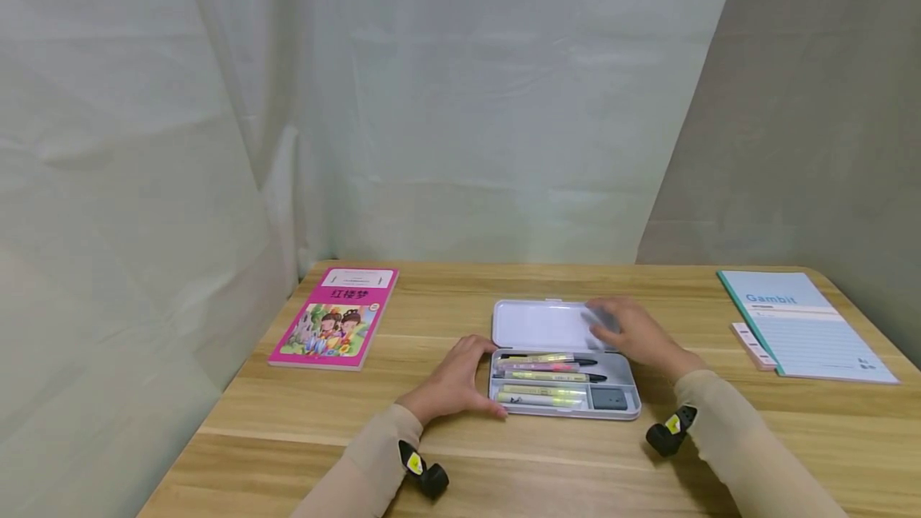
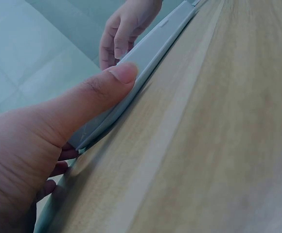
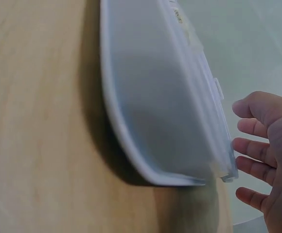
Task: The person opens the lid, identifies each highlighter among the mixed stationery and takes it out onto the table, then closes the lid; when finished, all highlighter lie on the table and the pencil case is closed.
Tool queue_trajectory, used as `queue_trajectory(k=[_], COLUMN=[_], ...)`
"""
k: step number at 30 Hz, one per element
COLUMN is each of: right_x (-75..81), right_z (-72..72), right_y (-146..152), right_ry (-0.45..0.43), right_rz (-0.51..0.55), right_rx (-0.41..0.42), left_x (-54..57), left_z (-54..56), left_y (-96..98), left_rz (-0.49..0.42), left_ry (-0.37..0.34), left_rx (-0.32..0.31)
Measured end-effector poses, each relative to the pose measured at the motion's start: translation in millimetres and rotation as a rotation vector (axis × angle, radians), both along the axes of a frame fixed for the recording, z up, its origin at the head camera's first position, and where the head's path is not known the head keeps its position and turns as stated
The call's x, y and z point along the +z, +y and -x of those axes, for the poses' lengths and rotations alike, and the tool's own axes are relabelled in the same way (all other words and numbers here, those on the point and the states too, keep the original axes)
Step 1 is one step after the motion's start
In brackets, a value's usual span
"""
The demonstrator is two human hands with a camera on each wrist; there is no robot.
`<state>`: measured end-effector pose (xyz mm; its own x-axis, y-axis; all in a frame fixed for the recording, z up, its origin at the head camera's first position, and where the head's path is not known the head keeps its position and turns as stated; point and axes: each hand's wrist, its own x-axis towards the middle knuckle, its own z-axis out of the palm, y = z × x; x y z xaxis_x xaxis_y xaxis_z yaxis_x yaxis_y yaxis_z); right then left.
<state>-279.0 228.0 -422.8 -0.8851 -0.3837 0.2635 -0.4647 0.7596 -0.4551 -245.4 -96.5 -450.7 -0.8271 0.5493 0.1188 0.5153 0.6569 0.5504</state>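
Note:
A white pencil case [image 1: 619, 370] lies with its lid [image 1: 540, 326] swung back on the table. Several pens [image 1: 550, 377] fill its long compartment, and a dark grey block [image 1: 608, 399], perhaps an eraser, sits in the small one at front right. My left hand [image 1: 455, 382] grips the case's left end, its thumb [image 2: 124, 73] against the front wall and its other fingers round by the far side. Over the lid's right edge is my right hand [image 1: 636, 332], fingers spread and relaxed; in the right wrist view they hold nothing and stand just beside the lid.
On the wooden table [image 1: 288, 430], a pink book [image 1: 334, 318] lies at the left. At the right, a light blue notebook [image 1: 813, 326] partly covers a small pale pink item [image 1: 753, 346]. A pale curtain [image 1: 504, 102] hangs behind the table.

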Motion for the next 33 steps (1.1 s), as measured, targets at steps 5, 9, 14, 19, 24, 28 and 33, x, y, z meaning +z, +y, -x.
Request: queue_trajectory(k=[5, 9, 14, 19, 24, 28, 33], right_x=[-5.7, -9.2, -10.4, -10.8, -10.9, -8.7, -3.0], right_z=[1.0, 1.0, 1.1, 0.6, 0.1, -1.4, -4.8], right_y=[1.4, 1.9, 1.4, 0.0, -0.4, -0.4, -1.9], right_ry=[-0.031, -0.056, -0.058, -0.069, -0.046, -0.017, 0.017], right_rz=[0.007, -0.01, -0.016, -0.014, -0.012, -0.015, -0.036], right_rx=[0.016, -0.002, -0.015, -0.017, -0.012, -0.013, -0.017], left_x=[-0.6, -0.4, 0.6, 0.4, 1.1, 2.4, 3.1], left_z=[0.1, 0.3, 0.4, 0.7, 0.9, 1.2, 1.6], left_y=[0.1, 0.4, 0.0, -0.5, -0.5, -0.6, -0.6], left_rz=[0.005, 0.005, -0.007, -0.004, 0.015, 0.052, 0.105], left_ry=[-0.002, 0.005, 0.008, 0.002, 0.018, 0.034, 0.09], left_rx=[0.002, -0.001, -0.007, -0.006, -0.011, -0.012, -0.007])
